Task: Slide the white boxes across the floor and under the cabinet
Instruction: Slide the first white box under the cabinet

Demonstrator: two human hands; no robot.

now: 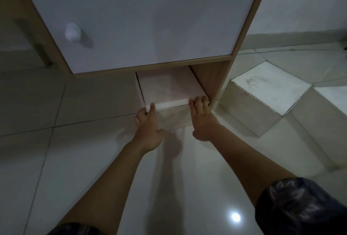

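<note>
Both of the person's hands rest on one white box (170, 92) that lies on the tiled floor (78, 159), partly pushed into the gap beneath the cabinet (142, 19). The left hand (148, 127) holds the box's near left corner, fingers curled around the side and the thumb lying on the top edge. The right hand (201, 120) is laid flat over the near right corner, fingers spread and pointing toward the cabinet, their tips on the box's top just beside the cabinet's wooden side panel (212, 79). Neither hand closes fully around the box; each presses against it.

Beyond the fingertips, the far half of the box sits in shadow under the cabinet's lower rail, while its near face still stands clear of the cabinet front. Above the hands hangs the white cabinet door with a round white knob (72, 32), up and to the left of the left hand. To the right of the right hand, on the other side of the side panel, a second white box (270, 86) stands on the floor, well apart from both hands. A dark patterned sleeve (300, 206) covers the right upper arm.
</note>
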